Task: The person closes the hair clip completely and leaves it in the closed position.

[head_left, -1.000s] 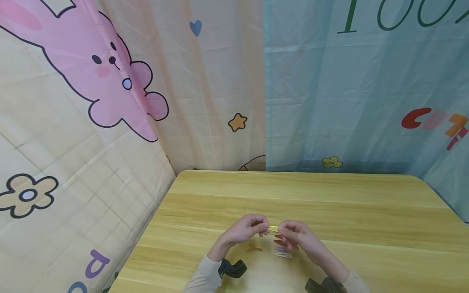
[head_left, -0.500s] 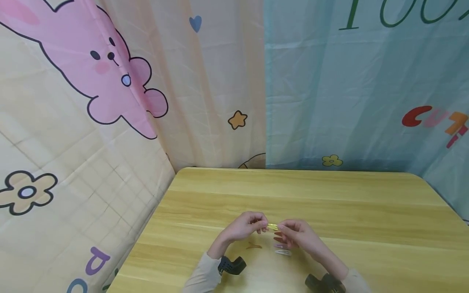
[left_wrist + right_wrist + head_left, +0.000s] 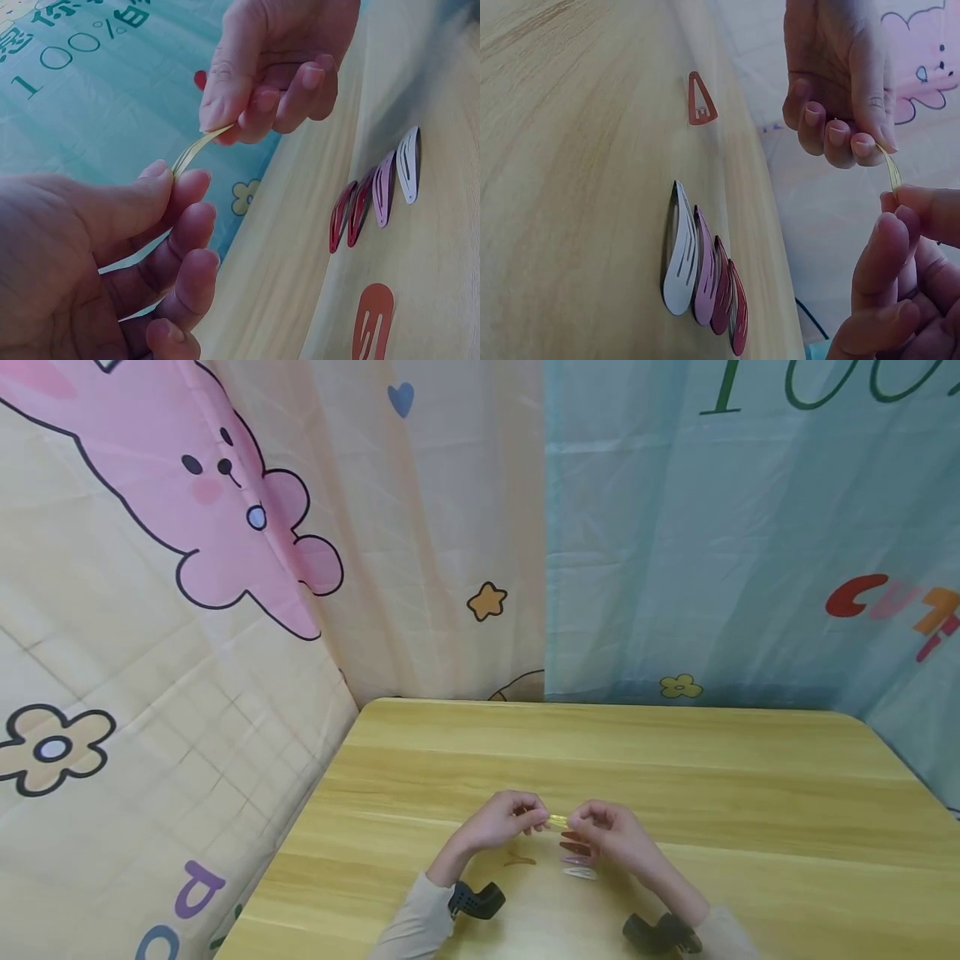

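Note:
A yellow snap hair clip (image 3: pixel 557 821) is stretched between both hands above the table, its slim body slightly bowed in the left wrist view. My left hand (image 3: pixel 498 821) pinches one end between thumb and forefinger, the other fingers curled loosely below. At the opposite end, my right hand (image 3: pixel 611 831) pinches the clip the same way, hiding that tip. Below the right hand, a row of snap clips lies on the table: white (image 3: pixel 679 281), pink (image 3: pixel 705 296) and two dark red clips (image 3: pixel 721 300). An orange-brown clip (image 3: pixel 373 307) lies apart, nearer the left hand.
The wood-grain table (image 3: pixel 712 785) extends away behind the hands to a rounded far edge. Printed curtains, a cream one (image 3: pixel 435 527) and a blue one (image 3: pixel 637 527), hang behind it. Each wrist carries a black camera mount (image 3: pixel 480 902).
The head view has tipped slightly downward, so the scene sits higher. Both hands keep hold of the yellow clip, with the right fingers shifting a little on its end.

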